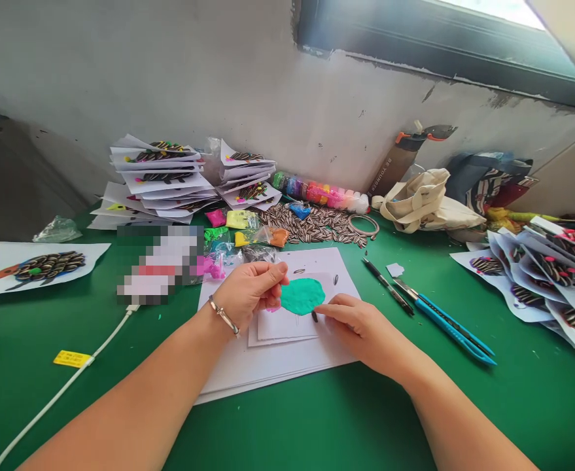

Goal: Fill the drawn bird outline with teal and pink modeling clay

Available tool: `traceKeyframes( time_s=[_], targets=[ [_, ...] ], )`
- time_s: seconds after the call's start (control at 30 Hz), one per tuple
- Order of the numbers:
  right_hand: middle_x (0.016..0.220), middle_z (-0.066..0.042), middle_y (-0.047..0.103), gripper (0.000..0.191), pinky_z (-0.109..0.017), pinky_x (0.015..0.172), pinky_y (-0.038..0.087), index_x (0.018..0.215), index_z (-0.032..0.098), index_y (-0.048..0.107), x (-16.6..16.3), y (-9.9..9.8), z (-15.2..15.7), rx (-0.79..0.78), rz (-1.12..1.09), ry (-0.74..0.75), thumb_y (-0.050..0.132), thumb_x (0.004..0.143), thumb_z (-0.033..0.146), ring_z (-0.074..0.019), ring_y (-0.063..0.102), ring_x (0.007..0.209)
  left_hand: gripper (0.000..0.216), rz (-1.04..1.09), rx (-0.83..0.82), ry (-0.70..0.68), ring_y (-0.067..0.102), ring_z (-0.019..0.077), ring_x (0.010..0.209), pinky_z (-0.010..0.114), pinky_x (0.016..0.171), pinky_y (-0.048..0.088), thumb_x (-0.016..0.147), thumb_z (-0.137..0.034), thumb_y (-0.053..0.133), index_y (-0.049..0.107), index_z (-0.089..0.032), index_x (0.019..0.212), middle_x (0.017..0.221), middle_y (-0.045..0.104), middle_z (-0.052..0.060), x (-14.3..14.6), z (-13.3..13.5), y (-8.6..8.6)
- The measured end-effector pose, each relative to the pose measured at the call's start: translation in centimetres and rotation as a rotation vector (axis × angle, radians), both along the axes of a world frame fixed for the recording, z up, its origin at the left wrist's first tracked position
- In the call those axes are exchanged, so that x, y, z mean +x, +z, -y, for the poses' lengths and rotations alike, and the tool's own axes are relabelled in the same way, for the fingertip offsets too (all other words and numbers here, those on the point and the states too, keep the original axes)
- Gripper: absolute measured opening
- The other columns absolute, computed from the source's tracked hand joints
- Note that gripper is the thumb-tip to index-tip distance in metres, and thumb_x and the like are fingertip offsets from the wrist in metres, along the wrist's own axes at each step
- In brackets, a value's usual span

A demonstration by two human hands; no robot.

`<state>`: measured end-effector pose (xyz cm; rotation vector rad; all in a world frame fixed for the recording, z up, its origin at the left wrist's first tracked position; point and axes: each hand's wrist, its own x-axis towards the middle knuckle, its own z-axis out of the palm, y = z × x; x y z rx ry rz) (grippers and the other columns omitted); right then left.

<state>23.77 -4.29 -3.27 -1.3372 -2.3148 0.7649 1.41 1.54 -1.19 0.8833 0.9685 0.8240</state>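
A flat oval of teal-green modelling clay point(303, 296) lies on small white sheets point(287, 332), over larger white paper point(228, 376). My left hand point(254, 291), with a bracelet at the wrist, is closed in a pinch at the clay's left edge; whatever its fingertips hold is hidden. A bit of pink shows just below them. My right hand point(363, 327) rests on the paper with its index finger stretched to the clay's lower right edge. A dark sunflower seed point(315, 316) lies at that fingertip. Another seed point(335, 279) lies right of the clay.
Behind the paper are a seed pile point(311, 222), bagged clay point(243, 219) and a tape roll point(364, 226). A pen point(389, 288) and blue craft knife point(449, 324) lie right. Seed-picture stacks point(169, 190) stand back left, others point(542, 268) far right. A white cable point(66, 386) runs left.
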Motion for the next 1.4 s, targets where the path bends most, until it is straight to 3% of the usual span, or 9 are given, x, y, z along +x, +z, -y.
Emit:
traceKeyframes(
  time_s=[0.17,0.27,0.37,0.53,0.6,0.73,1.0,1.4],
  targets=[
    [0.091,-0.005,0.063,0.037,-0.027,0.069,0.046,0.112,0.024,0.065,0.2,-0.5,-0.2,0.009,-0.04,-0.031,0.044,0.087,0.008,-0.016,0.059,0.079,0.041,-0.008,-0.012,0.048,0.038,0.0041,0.039,0.019,0.048,0.04,0.064,-0.051,0.076,0.059,-0.014,0.058,0.043,0.046,-0.006,-0.3,-0.2,0.3],
    [0.087,-0.005,0.064,0.033,-0.028,0.069,0.047,0.104,0.021,0.067,-0.4,-0.4,-0.2,0.047,-0.098,-0.125,0.043,0.086,0.009,-0.0159,0.059,0.077,0.045,-0.026,0.013,0.028,0.037,0.0045,0.037,0.019,0.045,0.035,0.065,-0.055,0.074,0.057,-0.014,0.055,0.039,0.042,-0.006,-0.2,-0.1,0.3],
    [0.082,-0.005,0.063,0.027,-0.028,0.065,0.046,0.099,0.02,0.067,-2.0,0.7,-0.1,0.126,-0.148,-0.229,0.045,0.087,0.012,-0.0156,0.058,0.072,0.047,-0.077,0.069,-0.013,0.037,0.0061,0.036,0.02,0.043,0.031,0.067,-0.058,0.07,0.056,-0.015,0.054,0.036,0.041,-0.006,0.0,0.1,0.1],
    [0.08,-0.002,0.06,0.012,-0.026,0.061,0.043,0.091,0.023,0.067,-5.6,3.5,-0.2,0.199,-0.197,-0.212,0.058,0.083,0.019,-0.0141,0.054,0.071,0.053,-0.178,0.188,-0.108,0.038,0.0081,0.039,0.021,0.044,0.03,0.073,-0.063,0.06,0.054,-0.016,0.051,0.039,0.043,-0.003,0.9,0.9,0.0],
    [0.073,0.0,0.058,0.007,-0.026,0.064,0.042,0.079,0.023,0.066,-6.6,3.7,-0.5,0.188,-0.225,-0.236,0.061,0.082,0.021,-0.0136,0.053,0.07,0.055,-0.193,0.234,-0.124,0.038,0.0085,0.041,0.021,0.044,0.027,0.074,-0.066,0.056,0.055,-0.016,0.051,0.04,0.042,-0.003,1.1,1.3,0.1],
    [0.072,0.001,0.06,0.001,-0.025,0.061,0.043,0.081,0.021,0.061,-7.6,3.0,-1.0,0.12,-0.434,-0.301,0.062,0.081,0.02,-0.0119,0.053,0.065,0.056,-0.181,0.242,-0.102,0.036,0.0088,0.041,0.022,0.043,0.026,0.073,-0.068,0.055,0.054,-0.016,0.052,0.042,0.039,-0.004,1.2,1.5,0.4],
    [0.071,0.001,0.059,0.006,-0.026,0.064,0.044,0.08,0.02,0.061,-6.9,2.1,-1.2,0.101,-0.49,-0.297,0.059,0.081,0.015,-0.0122,0.053,0.065,0.054,-0.198,0.176,-0.099,0.041,0.0098,0.042,0.022,0.045,0.031,0.074,-0.065,0.055,0.053,-0.017,0.051,0.042,0.046,-0.002,1.6,1.8,0.2],
    [0.077,-0.001,0.063,0.008,-0.028,0.067,0.046,0.084,0.021,0.066,-5.1,2.7,-0.9,-0.023,-0.559,-0.3,0.059,0.082,0.017,-0.0139,0.056,0.071,0.04,-0.102,0.075,-0.199,0.048,0.0103,0.052,0.023,0.054,0.039,0.073,-0.052,0.068,0.061,-0.014,0.062,0.056,0.057,0.001,1.1,1.8,0.5]
  ],
)
